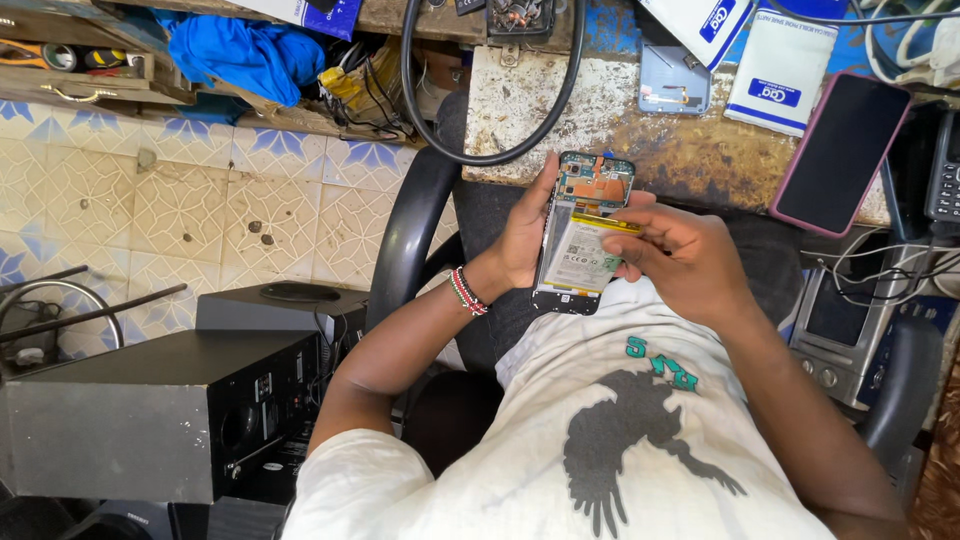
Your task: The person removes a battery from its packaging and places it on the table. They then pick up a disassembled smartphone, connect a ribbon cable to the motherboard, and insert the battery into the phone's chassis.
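Work surface: a worn bench top (690,150), its covering stained brown and flaked, with blue paint showing at the far edge. On it lie a pink-cased phone (840,150) face up at the right, two white packets (775,65) with blue labels, a small grey phone part (673,80) and a thick black cable (480,120) looping over the bench's left end. Floor: pale tiles (200,200) with a blue flower pattern, with scattered debris. A blue cloth (250,50) sits in the clutter at the top left. A black speaker box (160,410) stands at the lower left, close beside the black chair arm (400,240).

Item in hand: an opened phone (583,235), back cover off, with its white battery and upper circuit board exposed. It is held above the lap, just short of the bench's near edge, upright and slightly tilted.

Left hand (525,235): fingers curled round the opened phone's left edge, gripping it from behind; a beaded band sits at the wrist.

Right hand (680,250): fingers drawn together at the phone's right side, pinching at a yellow strip (600,222) across the top of the battery. Whether the strip is lifted cannot be told.

Clearance: the bench edge lies just beyond the phone; the chair arms flank the lap on both sides; a grey device (840,330) with wires crowds the right. Open room exists only over the lap
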